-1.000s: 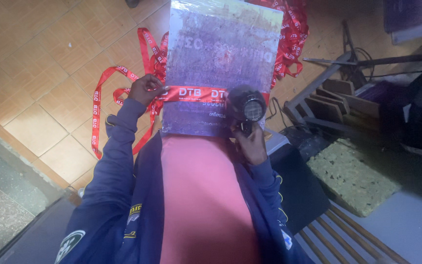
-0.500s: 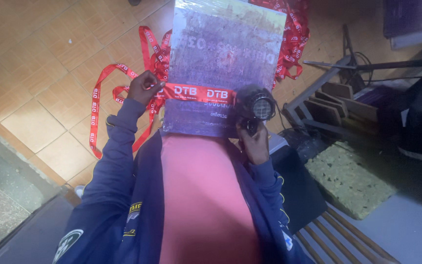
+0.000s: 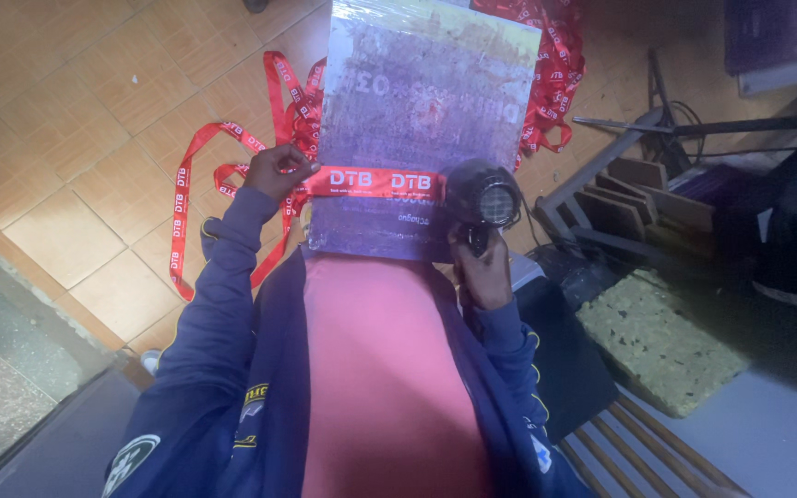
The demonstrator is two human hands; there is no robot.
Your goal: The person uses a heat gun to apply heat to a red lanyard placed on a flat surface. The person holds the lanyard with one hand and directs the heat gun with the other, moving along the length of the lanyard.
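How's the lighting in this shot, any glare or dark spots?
Head view: warm light on the tiled floor at left; glare along the wrapped board's top edge washes out its surface; the right side is in deep shadow, and the black heat tool shows little detail.

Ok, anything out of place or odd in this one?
Mostly the red ribbon: it lies in loose, tangled loops over the tiled floor on both sides of the flat wrapped panel. The left hand pins one stretch across the panel; the right hand holds a black heat gun beside it.
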